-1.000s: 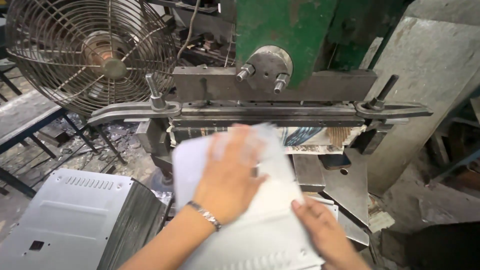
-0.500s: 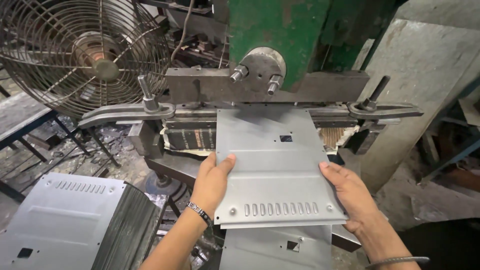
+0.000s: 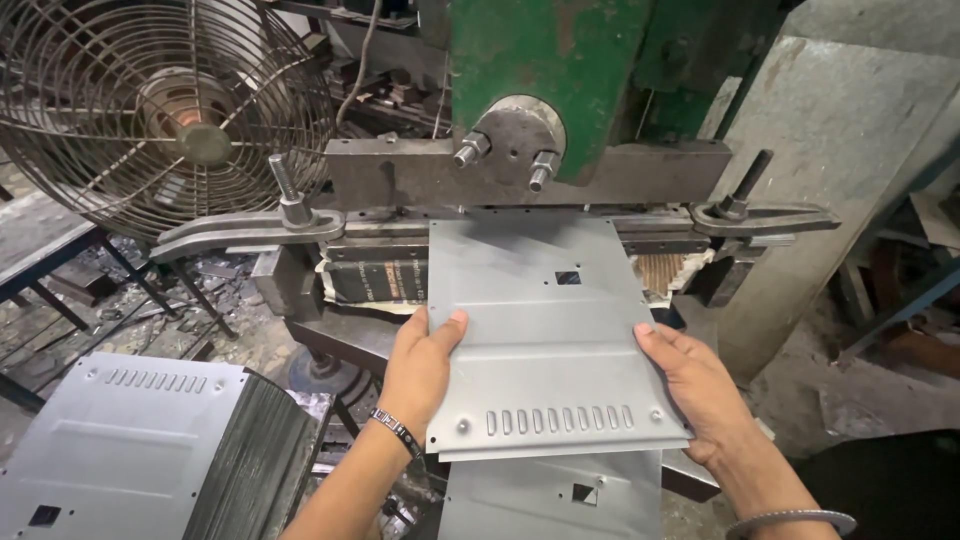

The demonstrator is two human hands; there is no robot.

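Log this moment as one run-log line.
left hand: grips metal panel left edge | right hand: grips right edge | panel: far edge in green press | stack: lower left

- Sheet-metal panel [image 3: 545, 330]: flat, grey, rectangular; a row of louvre slots along its near edge, a small square cut-out near its far end, shallow creases across.
- Pose: roughly level, held at both side edges, far end under the press.

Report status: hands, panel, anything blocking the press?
Left hand and right hand grip the grey sheet-metal panel by its side edges. Far edge sits under the green press. Nothing visible blocking.
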